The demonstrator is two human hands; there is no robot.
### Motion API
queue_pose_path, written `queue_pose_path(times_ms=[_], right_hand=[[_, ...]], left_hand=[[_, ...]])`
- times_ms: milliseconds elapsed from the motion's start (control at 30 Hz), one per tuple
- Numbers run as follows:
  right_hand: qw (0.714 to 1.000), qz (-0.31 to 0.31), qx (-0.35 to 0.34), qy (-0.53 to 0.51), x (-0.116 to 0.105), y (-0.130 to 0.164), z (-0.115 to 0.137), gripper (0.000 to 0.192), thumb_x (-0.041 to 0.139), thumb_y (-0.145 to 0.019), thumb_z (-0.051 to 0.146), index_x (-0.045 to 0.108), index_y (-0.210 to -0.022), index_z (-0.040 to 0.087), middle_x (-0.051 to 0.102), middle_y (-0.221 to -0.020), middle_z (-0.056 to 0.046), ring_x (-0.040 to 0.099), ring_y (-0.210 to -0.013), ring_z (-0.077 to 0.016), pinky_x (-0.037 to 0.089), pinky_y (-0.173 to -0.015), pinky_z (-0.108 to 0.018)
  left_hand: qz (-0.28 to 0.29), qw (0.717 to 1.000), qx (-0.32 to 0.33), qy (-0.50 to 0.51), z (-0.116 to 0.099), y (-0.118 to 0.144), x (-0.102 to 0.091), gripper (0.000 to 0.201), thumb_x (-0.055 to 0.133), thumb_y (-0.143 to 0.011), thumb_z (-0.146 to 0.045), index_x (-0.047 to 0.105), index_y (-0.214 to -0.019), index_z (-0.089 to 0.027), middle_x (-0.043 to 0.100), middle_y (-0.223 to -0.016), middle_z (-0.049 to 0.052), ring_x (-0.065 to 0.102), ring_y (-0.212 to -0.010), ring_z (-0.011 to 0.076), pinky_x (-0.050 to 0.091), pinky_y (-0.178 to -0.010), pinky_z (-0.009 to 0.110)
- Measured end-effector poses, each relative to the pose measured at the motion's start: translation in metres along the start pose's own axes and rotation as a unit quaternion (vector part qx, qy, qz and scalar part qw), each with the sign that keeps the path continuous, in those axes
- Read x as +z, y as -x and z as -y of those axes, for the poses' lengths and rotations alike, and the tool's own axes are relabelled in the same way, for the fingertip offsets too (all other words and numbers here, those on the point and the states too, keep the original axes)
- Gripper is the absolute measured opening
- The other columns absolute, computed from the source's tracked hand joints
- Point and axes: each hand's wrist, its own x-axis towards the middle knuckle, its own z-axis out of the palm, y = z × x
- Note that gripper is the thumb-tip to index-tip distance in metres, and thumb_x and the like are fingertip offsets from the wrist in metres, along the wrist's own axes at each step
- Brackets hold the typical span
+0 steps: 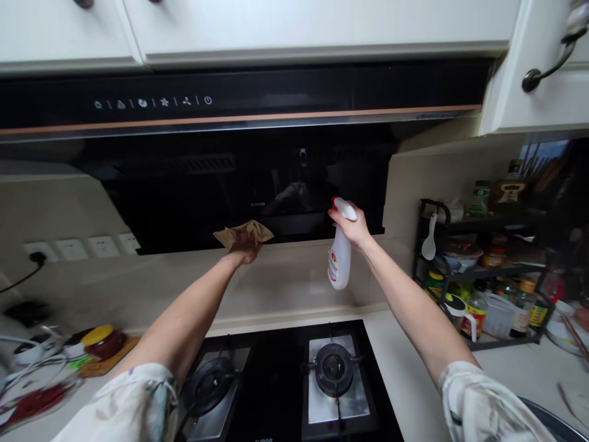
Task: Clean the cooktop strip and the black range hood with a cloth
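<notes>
My left hand (247,248) is closed on a tan cloth (225,237), at the lower edge of the black range hood (193,196). Part of the cloth fans out above the fingers, some of which it hides. In my right hand (355,227) is a white spray bottle (339,261) with a red nozzle tip and a colourful label. The fingers wrap around its neck near the trigger, and the bottle hangs nearly upright in front of the hood's right part. Its nozzle points left toward the glossy panel.
Below lies a black gas cooktop (276,368) with two burners. A black rack (492,276) of bottles and jars stands at the right. White cabinets (322,24) hang above the hood. Wall sockets (71,248) and a yellow-lidded jar (103,342) are at the left.
</notes>
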Motion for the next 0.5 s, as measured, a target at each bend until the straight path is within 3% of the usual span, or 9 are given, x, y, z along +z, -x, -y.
queue_pose_path(times_ms=[100, 200, 367, 500], right_hand=[[1.0, -0.007, -0.027, 0.01, 0.008, -0.008, 0.01, 0.041, 0.092, -0.068, 0.021, 0.077, -0.106, 0.021, 0.07, -0.085, 0.002, 0.065, -0.08, -0.0125, 0.055, -0.065, -0.021], [1.0, -0.026, -0.01, 0.004, 0.012, -0.017, 0.011, 0.042, 0.092, -0.068, 0.023, 0.076, -0.107, 0.021, 0.072, -0.09, 0.001, 0.067, -0.083, -0.0145, 0.055, -0.066, -0.023], [0.997, -0.024, 0.06, -0.052, 0.017, -0.024, 0.003, 0.042, 0.092, -0.072, 0.032, 0.073, -0.108, 0.02, 0.075, -0.085, -0.002, 0.072, -0.084, -0.0186, 0.055, -0.068, -0.026], [0.983, -0.05, 0.146, -0.103, 0.019, -0.019, -0.022, 0.034, 0.091, -0.075, 0.034, 0.072, -0.098, 0.019, 0.075, -0.081, -0.003, 0.073, -0.076, -0.0188, 0.054, -0.068, -0.029]], left_hand=[[0.017, 0.999, -0.033, 0.016, -0.003, 0.001, -0.002, 0.077, 0.027, -0.106, -0.047, 0.016, -0.168, -0.002, 0.002, -0.174, 0.027, 0.006, -0.161, 0.0453, 0.025, -0.125, 0.059], [0.018, 0.999, -0.039, 0.03, -0.005, 0.002, -0.001, 0.077, 0.028, -0.106, -0.046, 0.017, -0.168, -0.003, 0.001, -0.175, 0.024, 0.003, -0.161, 0.0446, 0.022, -0.127, 0.058], [0.014, 0.998, -0.037, 0.043, -0.005, 0.001, 0.002, 0.078, 0.029, -0.106, -0.047, 0.011, -0.17, -0.006, 0.0, -0.175, 0.023, 0.0, -0.162, 0.0431, 0.023, -0.126, 0.061], [0.014, 0.998, -0.029, 0.048, -0.005, 0.004, 0.0, 0.078, 0.028, -0.105, -0.047, 0.013, -0.169, -0.004, 0.0, -0.174, 0.026, 0.002, -0.161, 0.0459, 0.025, -0.124, 0.063]])
